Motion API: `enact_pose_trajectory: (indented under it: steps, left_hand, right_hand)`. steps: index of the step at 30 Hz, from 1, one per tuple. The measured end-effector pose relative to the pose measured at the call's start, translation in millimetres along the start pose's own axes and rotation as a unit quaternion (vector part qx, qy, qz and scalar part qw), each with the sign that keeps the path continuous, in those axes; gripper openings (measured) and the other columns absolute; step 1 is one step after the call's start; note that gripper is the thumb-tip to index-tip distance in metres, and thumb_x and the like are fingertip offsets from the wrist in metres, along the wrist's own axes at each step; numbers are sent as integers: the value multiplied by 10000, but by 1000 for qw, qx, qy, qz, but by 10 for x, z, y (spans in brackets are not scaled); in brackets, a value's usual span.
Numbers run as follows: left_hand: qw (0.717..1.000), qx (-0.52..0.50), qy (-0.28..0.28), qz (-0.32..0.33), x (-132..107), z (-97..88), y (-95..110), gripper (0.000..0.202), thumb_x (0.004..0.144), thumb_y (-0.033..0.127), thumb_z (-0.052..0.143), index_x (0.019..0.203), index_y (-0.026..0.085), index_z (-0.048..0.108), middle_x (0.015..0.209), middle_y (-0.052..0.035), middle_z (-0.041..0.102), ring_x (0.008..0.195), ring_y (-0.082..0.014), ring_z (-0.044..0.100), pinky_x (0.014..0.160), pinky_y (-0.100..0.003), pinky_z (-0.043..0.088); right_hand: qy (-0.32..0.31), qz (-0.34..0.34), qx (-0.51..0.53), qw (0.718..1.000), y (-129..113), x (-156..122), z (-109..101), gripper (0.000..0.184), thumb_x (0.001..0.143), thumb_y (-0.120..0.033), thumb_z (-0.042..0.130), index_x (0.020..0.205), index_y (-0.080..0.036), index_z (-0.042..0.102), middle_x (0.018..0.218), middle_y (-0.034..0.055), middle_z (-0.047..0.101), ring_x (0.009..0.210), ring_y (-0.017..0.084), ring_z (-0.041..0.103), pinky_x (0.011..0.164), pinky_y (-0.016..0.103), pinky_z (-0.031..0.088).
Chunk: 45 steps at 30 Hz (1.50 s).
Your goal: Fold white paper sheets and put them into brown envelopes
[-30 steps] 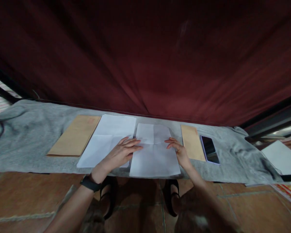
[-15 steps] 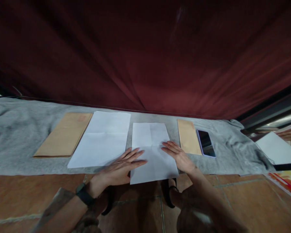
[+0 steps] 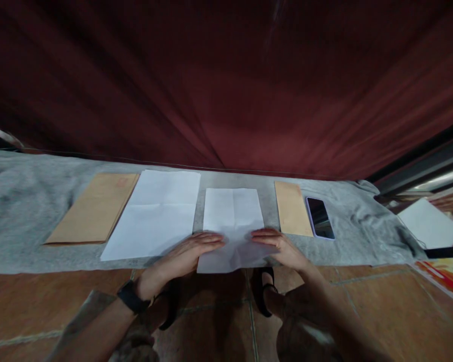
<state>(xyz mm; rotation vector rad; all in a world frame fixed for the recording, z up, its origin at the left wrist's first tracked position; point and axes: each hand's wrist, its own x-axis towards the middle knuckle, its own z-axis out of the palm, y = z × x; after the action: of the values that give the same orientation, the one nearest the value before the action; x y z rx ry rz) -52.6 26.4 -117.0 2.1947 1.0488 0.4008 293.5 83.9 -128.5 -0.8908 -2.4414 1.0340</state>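
Observation:
A creased white sheet of paper [image 3: 230, 208] lies in front of me, its near half bent up and shaded. My left hand [image 3: 196, 250] grips the sheet's left edge, fingers together on top and thumb hidden. On the opposite edge, my right hand [image 3: 281, 245] holds the paper in the same way. To the left of my left hand rests a stack of larger white paper [image 3: 160, 208] with a crease across it. A small brown envelope [image 3: 292, 208] lies just beyond my right hand.
Larger brown envelopes [image 3: 94, 208] are stacked at the left on the grey cloth [image 3: 15, 211]. A phone [image 3: 320, 218] in a light purple case lies right of the small envelope. Behind hangs a dark red curtain [image 3: 226, 100]. Tiled floor [image 3: 219, 322] shows below.
Both hands have gone from lying flat on the sheet to gripping its side edges. The sheet's near part has bent upward, and its near edge has shifted away from me.

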Motion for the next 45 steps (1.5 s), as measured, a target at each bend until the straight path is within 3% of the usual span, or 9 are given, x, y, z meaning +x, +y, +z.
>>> enact_pose_trajectory:
  steps: [3,6,9,11,16,20,25,29,45]
  left_hand:
    - [989,-99,78,-76,71,9,-40,343,891,239,591,1192,273,753,1225,-46,751,1128,-245,692,1011,-359,513]
    - [947,-199,162,-192,155,32,-73,287,848,454,656,930,221,801,855,-34,787,805,-247,706,718,-309,554]
    - [904,-262,220,-257,262,46,-123,363,774,545,678,706,194,744,655,-14,697,660,-217,624,595,-279,485]
    - [887,-272,260,-267,340,47,-159,372,757,555,677,698,190,719,646,-6,670,636,-191,585,587,-267,451]
    - [881,-172,340,-281,519,27,-202,366,852,536,574,743,198,663,614,14,580,619,-159,518,573,-249,376]
    - [888,-27,315,-332,651,-22,-177,314,957,420,478,853,191,666,664,-10,610,634,-165,550,607,-264,360]
    - [864,63,266,-422,809,-78,-131,335,1017,405,424,952,200,681,871,-92,735,800,-212,675,667,-283,390]
    - [854,76,255,-446,875,-75,-102,322,1017,389,429,1022,192,684,961,-129,757,884,-249,704,689,-299,420]
    - [843,126,237,-467,952,-84,-11,406,1052,317,315,1234,144,634,1072,-189,753,988,-294,728,760,-334,495]
  right_hand:
    - [71,130,63,987,55,83,-5,291,902,-442,645,931,-205,811,969,64,792,949,268,716,847,368,568]
    - [132,244,81,957,132,193,20,438,820,-557,684,619,-169,714,633,33,693,641,220,639,589,300,493]
    - [157,255,140,944,197,338,43,433,789,-574,676,696,-153,717,647,20,675,598,177,583,556,276,436]
    - [178,257,171,934,218,443,50,453,784,-594,657,779,-147,732,668,20,677,594,165,567,549,270,423]
    - [249,265,102,926,205,695,50,472,824,-623,563,734,-175,682,617,17,623,586,160,532,518,260,377]
    - [259,282,20,924,221,856,65,383,870,-529,522,782,-192,681,645,24,640,625,172,568,552,259,387]
    - [263,297,-42,917,267,965,93,343,892,-466,522,726,-196,653,646,39,662,639,182,592,571,259,405]
    - [262,313,-97,908,252,993,97,307,886,-428,555,709,-194,647,650,58,682,644,183,599,580,259,399]
    - [204,382,-266,861,74,1077,148,358,1047,-356,429,1129,-117,683,886,191,764,862,284,753,708,316,502]
